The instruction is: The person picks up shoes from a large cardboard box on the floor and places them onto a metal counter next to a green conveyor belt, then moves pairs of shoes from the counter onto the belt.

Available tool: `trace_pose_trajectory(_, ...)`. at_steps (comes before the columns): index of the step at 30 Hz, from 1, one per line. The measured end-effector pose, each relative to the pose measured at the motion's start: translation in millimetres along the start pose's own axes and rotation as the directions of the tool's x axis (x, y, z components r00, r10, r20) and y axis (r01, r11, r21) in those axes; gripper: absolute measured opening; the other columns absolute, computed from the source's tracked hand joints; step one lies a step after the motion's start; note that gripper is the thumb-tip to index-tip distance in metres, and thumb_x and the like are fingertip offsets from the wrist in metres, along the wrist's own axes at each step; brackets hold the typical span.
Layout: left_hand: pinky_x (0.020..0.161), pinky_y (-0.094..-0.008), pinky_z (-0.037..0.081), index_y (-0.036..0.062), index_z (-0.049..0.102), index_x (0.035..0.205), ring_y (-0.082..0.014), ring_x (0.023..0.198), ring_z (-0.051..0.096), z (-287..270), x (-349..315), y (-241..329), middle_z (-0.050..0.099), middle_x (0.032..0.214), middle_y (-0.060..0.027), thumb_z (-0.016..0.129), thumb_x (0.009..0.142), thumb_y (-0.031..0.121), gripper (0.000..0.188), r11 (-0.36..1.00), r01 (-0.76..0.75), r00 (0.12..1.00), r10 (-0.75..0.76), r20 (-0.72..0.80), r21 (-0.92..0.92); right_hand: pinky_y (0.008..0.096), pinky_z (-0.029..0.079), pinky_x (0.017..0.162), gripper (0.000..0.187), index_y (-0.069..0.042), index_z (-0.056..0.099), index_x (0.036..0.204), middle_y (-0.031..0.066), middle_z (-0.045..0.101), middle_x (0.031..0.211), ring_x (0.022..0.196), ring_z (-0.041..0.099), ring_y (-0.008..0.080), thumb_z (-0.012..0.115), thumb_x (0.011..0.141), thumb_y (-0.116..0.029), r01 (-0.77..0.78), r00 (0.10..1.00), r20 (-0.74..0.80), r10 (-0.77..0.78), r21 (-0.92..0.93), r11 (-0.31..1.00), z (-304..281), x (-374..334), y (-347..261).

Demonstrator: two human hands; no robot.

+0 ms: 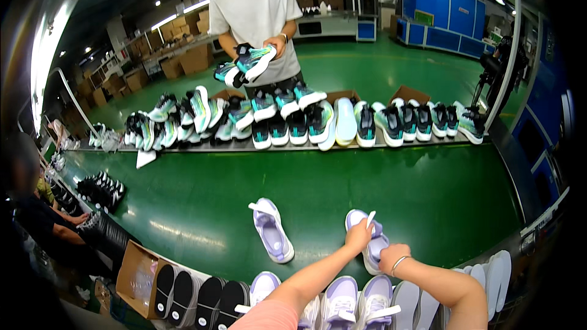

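A lavender and white sneaker [372,247] stands on the green belt in front of me, toe pointing away. My left hand [359,236] is closed on its front, by the raised white tongue. At the rear of the opening my right hand [394,258], with a bracelet at the wrist, has its fingers curled on the shoe's collar; the fingertips are partly hidden. To the left, a second lavender sneaker [272,232] rests untouched, its tongue pulled up and its inside showing. Nearest my arms, several more lavender and white sneakers [340,299] line the near edge.
Black insoles [183,296] stand in stacks beside an open cardboard box [127,275]; grey-white insoles [406,302] stand at right. Black and teal sneakers [318,123] crowd a far shelf. Behind it a person [257,18] holds similar shoes. Another person [61,229] sits at the left.
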State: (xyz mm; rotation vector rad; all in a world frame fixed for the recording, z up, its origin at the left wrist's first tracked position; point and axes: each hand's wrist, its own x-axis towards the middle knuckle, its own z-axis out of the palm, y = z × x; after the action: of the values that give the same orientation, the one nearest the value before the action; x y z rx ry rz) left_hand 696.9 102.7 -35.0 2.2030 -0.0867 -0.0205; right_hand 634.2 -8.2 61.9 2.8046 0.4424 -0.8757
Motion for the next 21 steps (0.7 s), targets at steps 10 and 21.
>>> trace_pose_trajectory(10, 0.058, -0.0412, 0.044, 0.0046, 0.055, 0.087, -0.0351, 0.067, 0.056, 1, 1, -6, 0.058, 0.071, -0.0185, 0.050, 0.079, 0.032, 0.029, 0.997, 0.018, 1.000, -0.019, -0.006, -0.075, 0.0360, 0.047, 0.069, 0.021, -0.008, 0.063, 0.082, 0.0133, 0.060, 0.089, 0.081, 0.059, 0.0251, 0.043, 0.076, -0.016, 0.026, 0.975, -0.222, 0.020, 0.204, 0.979, 56, 77, -4)
trace_pose_trajectory(21, 0.058, -0.0352, 0.043, 0.0008, 0.054, 0.081, -0.0266, 0.064, 0.056, -7, 7, -27, 0.057, 0.070, -0.0174, 0.052, 0.079, 0.025, 0.024, 0.994, -0.059, 0.997, 0.055, -0.051, -0.088, 0.0322, 0.042, 0.080, 0.031, -0.008, 0.061, 0.096, 0.0127, 0.056, 0.103, 0.096, 0.054, 0.0242, 0.055, 0.069, -0.022, 0.091, 0.991, 0.086, -0.103, 0.129, 0.987, 35, 108, -18)
